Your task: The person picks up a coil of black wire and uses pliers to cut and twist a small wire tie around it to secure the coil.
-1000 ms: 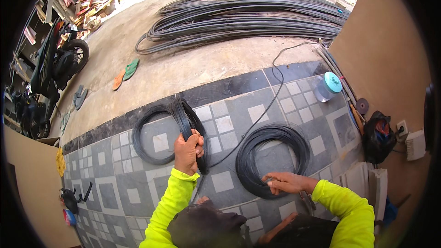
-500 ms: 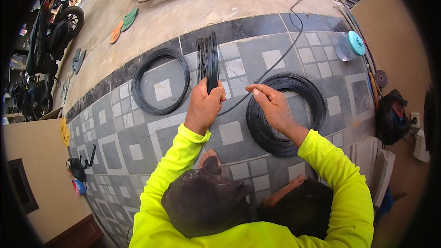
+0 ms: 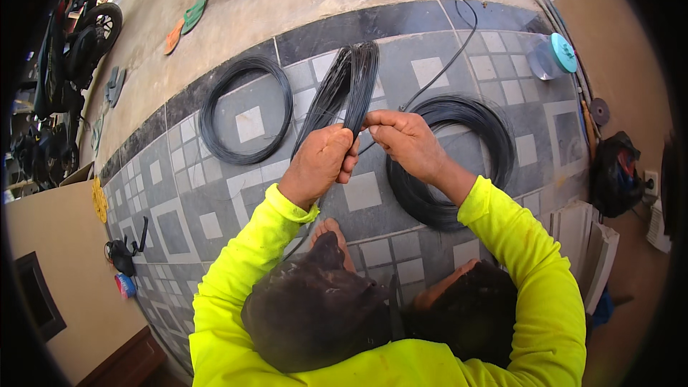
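Note:
My left hand (image 3: 322, 160) is closed round a bundle of thin dark wires (image 3: 360, 86). The bundle rises from the fist and spreads into two strands that meet at a bent top. My right hand (image 3: 407, 142) pinches at the bundle's right side, just above the left thumb. A thin wire seems to be in that pinch, mostly hidden by the fingers. Below the right wrist a thick coil of dark wire (image 3: 494, 150) lies on the tiles. A thinner wire coil (image 3: 208, 118) lies left of the bundle.
A dark cable (image 3: 469, 32) curves across the floor. At the right stand a clear jar with a turquoise lid (image 3: 563, 54) and a black plastic bag (image 3: 614, 172) by the wall. Slippers (image 3: 193, 14) lie beyond the tiles; a motorbike (image 3: 86, 43) is at far left.
The right hand has moved left and up to the bundle from beside the coil. The wire bundle has turned and now shows two spread strands. The view has shifted slightly.

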`<action>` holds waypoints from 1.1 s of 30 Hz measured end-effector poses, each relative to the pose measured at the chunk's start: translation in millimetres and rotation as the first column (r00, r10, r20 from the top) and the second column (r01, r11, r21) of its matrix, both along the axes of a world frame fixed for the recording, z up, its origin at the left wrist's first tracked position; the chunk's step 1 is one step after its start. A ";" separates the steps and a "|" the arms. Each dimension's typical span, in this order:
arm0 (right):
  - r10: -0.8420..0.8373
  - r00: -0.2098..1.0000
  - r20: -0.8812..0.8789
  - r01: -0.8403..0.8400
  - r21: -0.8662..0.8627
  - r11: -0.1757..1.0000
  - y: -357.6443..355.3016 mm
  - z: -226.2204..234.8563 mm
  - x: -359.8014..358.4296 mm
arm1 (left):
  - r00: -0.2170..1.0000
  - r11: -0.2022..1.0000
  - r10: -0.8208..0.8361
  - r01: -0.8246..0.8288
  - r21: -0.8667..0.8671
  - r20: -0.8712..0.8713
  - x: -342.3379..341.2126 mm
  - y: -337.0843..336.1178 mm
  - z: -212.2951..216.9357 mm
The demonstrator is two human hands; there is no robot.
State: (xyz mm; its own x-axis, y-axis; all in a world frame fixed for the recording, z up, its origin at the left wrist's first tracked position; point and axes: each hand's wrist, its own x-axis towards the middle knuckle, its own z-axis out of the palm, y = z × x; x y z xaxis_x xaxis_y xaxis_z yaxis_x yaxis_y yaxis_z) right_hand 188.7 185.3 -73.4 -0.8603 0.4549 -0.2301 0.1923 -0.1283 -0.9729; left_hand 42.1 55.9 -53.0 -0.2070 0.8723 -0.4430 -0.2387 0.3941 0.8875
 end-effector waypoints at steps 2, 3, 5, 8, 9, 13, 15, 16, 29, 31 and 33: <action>-0.007 1.000 0.013 0.008 -0.043 0.999 -2.7 -1.0 -0.8 | 0.997 0.999 -0.044 0.044 -0.004 -0.060 -7.7 -1.2 -2.4; -0.018 0.999 0.038 0.020 -0.056 0.998 -4.4 -0.8 0.4 | 0.994 0.998 -0.066 0.066 -0.007 -0.090 -10.1 -2.0 -3.6; -0.031 0.999 0.033 0.032 -0.027 0.999 -6.5 -1.8 0.9 | 0.966 1.000 -0.011 0.011 -0.001 -0.257 -7.8 -1.8 -6.1; -0.026 0.999 -0.041 0.028 0.052 0.998 -5.5 -6.5 0.2 | 0.936 0.998 0.068 -0.061 0.032 -0.346 1.7 -0.3 -3.3; -0.015 0.999 -0.051 0.018 0.046 0.999 -5.2 -8.1 -1.2 | 0.932 0.996 0.094 -0.083 0.046 -0.349 4.9 0.5 -2.3; 0.018 1.000 0.018 -0.016 -0.108 0.994 -1.9 -6.2 -4.9 | 0.959 0.994 0.071 -0.047 0.094 -0.274 9.8 2.5 -5.9; 0.014 0.999 0.050 -0.004 -0.186 0.983 3.7 -5.0 -4.8 | 0.968 0.991 0.036 -0.003 0.132 -0.248 13.2 4.8 -2.5; 0.013 0.998 0.065 0.002 -0.224 0.975 6.2 -3.9 -5.2 | 0.978 0.992 0.042 -0.017 0.123 -0.203 12.9 5.4 -1.2; -0.080 0.989 0.126 0.109 -0.245 0.963 16.9 35.5 -6.2 | 0.756 0.975 0.160 -0.020 0.221 -0.635 25.3 9.5 -11.9; -0.010 0.976 0.216 0.055 -0.204 0.978 26.3 38.6 -5.8 | 0.679 0.984 0.116 0.019 0.175 -0.725 28.0 9.9 -7.7; 0.070 0.969 0.239 -0.046 -0.103 0.994 32.4 39.2 -4.1 | 0.594 0.991 0.053 0.069 0.116 -0.803 30.1 9.8 -4.8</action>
